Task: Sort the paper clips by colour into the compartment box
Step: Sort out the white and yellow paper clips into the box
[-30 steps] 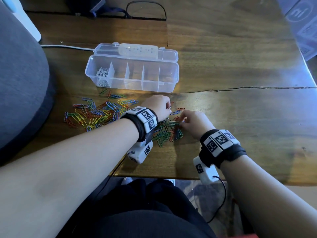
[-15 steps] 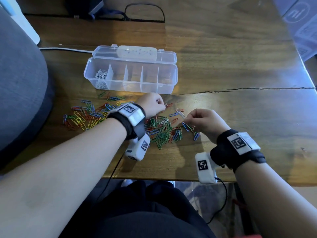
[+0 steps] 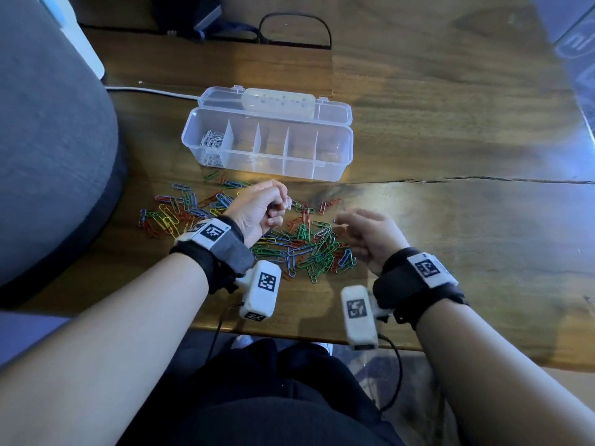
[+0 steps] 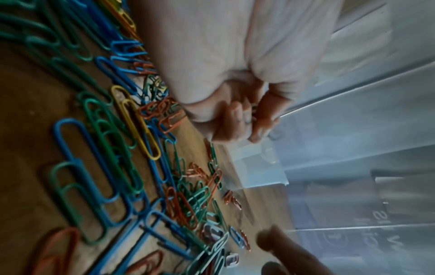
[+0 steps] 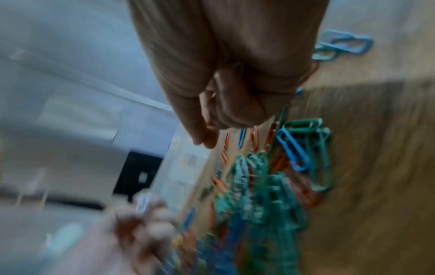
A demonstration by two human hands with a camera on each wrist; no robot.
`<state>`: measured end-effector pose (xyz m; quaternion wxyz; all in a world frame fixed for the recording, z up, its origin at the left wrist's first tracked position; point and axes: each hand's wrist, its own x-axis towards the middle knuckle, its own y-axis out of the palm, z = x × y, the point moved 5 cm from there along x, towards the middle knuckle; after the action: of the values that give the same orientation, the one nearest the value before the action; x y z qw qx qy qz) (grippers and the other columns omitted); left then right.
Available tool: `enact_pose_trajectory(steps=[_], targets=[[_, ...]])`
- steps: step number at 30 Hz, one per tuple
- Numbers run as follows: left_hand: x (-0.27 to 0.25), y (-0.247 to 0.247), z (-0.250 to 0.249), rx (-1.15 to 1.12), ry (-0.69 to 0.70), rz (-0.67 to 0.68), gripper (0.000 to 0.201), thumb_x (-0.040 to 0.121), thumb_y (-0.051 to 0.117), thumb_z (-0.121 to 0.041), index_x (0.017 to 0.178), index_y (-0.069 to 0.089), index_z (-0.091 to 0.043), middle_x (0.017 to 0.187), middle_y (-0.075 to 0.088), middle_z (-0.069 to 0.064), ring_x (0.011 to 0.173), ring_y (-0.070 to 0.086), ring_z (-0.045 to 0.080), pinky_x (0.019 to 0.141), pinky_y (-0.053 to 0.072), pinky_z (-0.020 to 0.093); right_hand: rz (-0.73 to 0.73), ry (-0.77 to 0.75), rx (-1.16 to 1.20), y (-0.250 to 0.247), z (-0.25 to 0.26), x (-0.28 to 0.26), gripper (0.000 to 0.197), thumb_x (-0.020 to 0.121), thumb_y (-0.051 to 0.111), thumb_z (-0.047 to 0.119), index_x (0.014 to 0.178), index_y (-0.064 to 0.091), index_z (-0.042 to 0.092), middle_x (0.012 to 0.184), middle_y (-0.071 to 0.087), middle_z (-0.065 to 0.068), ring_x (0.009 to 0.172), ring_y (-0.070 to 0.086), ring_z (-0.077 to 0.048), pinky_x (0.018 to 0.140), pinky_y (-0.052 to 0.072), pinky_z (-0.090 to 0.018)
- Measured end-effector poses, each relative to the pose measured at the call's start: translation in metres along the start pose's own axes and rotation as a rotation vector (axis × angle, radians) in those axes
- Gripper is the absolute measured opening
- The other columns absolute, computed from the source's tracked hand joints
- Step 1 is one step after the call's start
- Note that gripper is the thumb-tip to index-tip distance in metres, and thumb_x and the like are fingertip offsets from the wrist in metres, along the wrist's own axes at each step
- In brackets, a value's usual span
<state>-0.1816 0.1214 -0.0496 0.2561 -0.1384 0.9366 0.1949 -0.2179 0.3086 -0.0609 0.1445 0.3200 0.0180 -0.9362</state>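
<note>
The clear compartment box [image 3: 267, 170] stands open on the wooden table, with white paper clips [image 3: 211, 148] in its leftmost compartment. Coloured clips lie in a pile [image 3: 309, 249] in front of me and in a spread [image 3: 180, 214] further left. My left hand [image 3: 280, 204] hovers over the pile, fingers curled, pinching a pale clip [image 3: 287, 203]. The left wrist view shows that clip [image 4: 274, 133] at the curled fingertips [image 4: 256, 137]. My right hand [image 3: 346, 226] hangs just right of the pile. Its fingers [image 5: 204, 137] are loosely curled, blurred, and I see nothing in them.
A large grey cushion [image 3: 48, 140] fills the left side. A white cable [image 3: 151, 90] runs behind the box, with a black device and cord [image 3: 206, 17] at the back. The table's front edge [image 3: 289, 333] is near my wrists. A crack [image 3: 450, 180] crosses the wood on the right.
Both hands have risen off the pile. Half a second ago the right hand pinched a pale clip; now a pale clip shows at the left hand's fingers and the right hand has drawn back.
</note>
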Motion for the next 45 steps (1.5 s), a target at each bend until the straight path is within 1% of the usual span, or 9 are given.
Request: enact_pose_trajectory(steps=[3, 6, 10, 15, 22, 29, 35, 40, 45], targets=[[-0.003, -0.002, 0.006, 0.027, -0.010, -0.013, 0.029, 0.078, 0.028, 0.011, 0.064, 0.042, -0.010, 0.053, 0.042, 0.003, 0.041, 0.027, 0.008, 0.038, 0.019, 0.015, -0.017, -0.240, -0.789, 0.009, 0.005, 0.001, 0.011, 0.085, 0.062, 0.016, 0.084, 0.070, 0.023, 0.069, 0.059, 0.004, 0.055, 0.053, -0.009, 0.051, 0.046, -0.021], [-0.003, -0.006, 0.001, 0.303, 0.024, -0.053, 0.024, 0.081, 0.037, 0.004, 0.065, 0.045, -0.011, 0.055, 0.035, 0.002, 0.045, 0.025, 0.011, 0.040, 0.017, 0.016, -0.025, -0.290, -1.149, 0.007, 0.005, -0.008, 0.022, 0.086, 0.056, 0.018, 0.088, 0.070, 0.035, 0.068, 0.056, 0.009, 0.070, 0.056, -0.015, 0.065, 0.046, -0.024], [-0.005, -0.011, -0.013, 1.032, 0.233, -0.174, 0.016, 0.081, 0.059, -0.016, 0.066, 0.055, -0.021, 0.053, 0.045, -0.005, 0.051, 0.041, 0.013, 0.051, 0.032, 0.023, -0.104, -0.344, -1.094, -0.001, 0.012, -0.009, 0.013, 0.086, 0.058, 0.022, 0.086, 0.068, 0.030, 0.062, 0.050, 0.012, 0.067, 0.052, -0.012, 0.060, 0.035, -0.021], [-0.005, 0.007, -0.001, 1.374, 0.226, -0.152, 0.024, 0.082, 0.064, -0.038, 0.065, 0.055, -0.024, 0.058, 0.051, -0.010, 0.067, 0.053, 0.018, 0.062, 0.038, 0.025, -0.034, -0.362, -1.252, 0.025, 0.009, 0.003, 0.018, 0.089, 0.050, 0.022, 0.096, 0.066, 0.026, 0.087, 0.066, -0.003, 0.080, 0.062, -0.024, 0.068, 0.050, -0.028], [0.002, 0.018, 0.003, 1.429, 0.160, -0.087, 0.016, 0.085, 0.064, -0.025, 0.070, 0.064, -0.021, 0.088, 0.070, 0.003, 0.087, 0.062, 0.022, 0.069, 0.039, 0.025, -0.021, -0.358, -1.300, 0.023, 0.006, 0.010, 0.010, 0.090, 0.050, 0.025, 0.094, 0.059, 0.029, 0.089, 0.066, -0.004, 0.079, 0.061, -0.025, 0.065, 0.049, -0.030], [0.001, 0.009, 0.008, 1.398, 0.216, -0.057, 0.012, 0.090, 0.057, -0.022, 0.085, 0.065, -0.014, 0.078, 0.053, -0.004, 0.079, 0.048, 0.015, 0.071, 0.034, 0.024, -0.025, -0.319, -1.286, 0.011, 0.006, 0.011, 0.015, 0.090, 0.054, 0.033, 0.098, 0.060, 0.022, 0.088, 0.061, -0.003, 0.083, 0.059, -0.026, 0.072, 0.049, -0.032], [-0.002, -0.007, -0.001, 1.347, 0.277, -0.127, 0.005, 0.084, 0.059, -0.015, 0.082, 0.062, -0.019, 0.057, 0.043, -0.011, 0.060, 0.045, 0.014, 0.066, 0.040, 0.027, -0.048, -0.349, -1.312, 0.006, 0.004, 0.009, 0.022, 0.092, 0.050, 0.026, 0.112, 0.058, 0.025, 0.099, 0.066, -0.006, 0.086, 0.059, -0.027, 0.067, 0.039, -0.027], [-0.003, -0.001, 0.007, 1.468, 0.265, -0.146, 0.011, 0.084, 0.064, -0.033, 0.084, 0.063, -0.022, 0.069, 0.050, -0.010, 0.076, 0.051, 0.018, 0.068, 0.040, 0.026, -0.070, -0.284, -1.347, 0.014, 0.005, 0.015, 0.019, 0.092, 0.047, 0.020, 0.106, 0.060, 0.017, 0.103, 0.064, -0.008, 0.093, 0.059, -0.029, 0.071, 0.044, -0.030], [0.002, 0.000, 0.008, 1.486, 0.266, -0.130, 0.010, 0.087, 0.061, -0.029, 0.085, 0.063, -0.020, 0.086, 0.059, -0.001, 0.085, 0.056, 0.022, 0.073, 0.043, 0.029, -0.005, -0.202, -1.327, 0.017, 0.007, 0.022, 0.016, 0.091, 0.046, 0.015, 0.092, 0.060, 0.007, 0.091, 0.063, -0.008, 0.084, 0.060, -0.027, 0.068, 0.048, -0.031]])
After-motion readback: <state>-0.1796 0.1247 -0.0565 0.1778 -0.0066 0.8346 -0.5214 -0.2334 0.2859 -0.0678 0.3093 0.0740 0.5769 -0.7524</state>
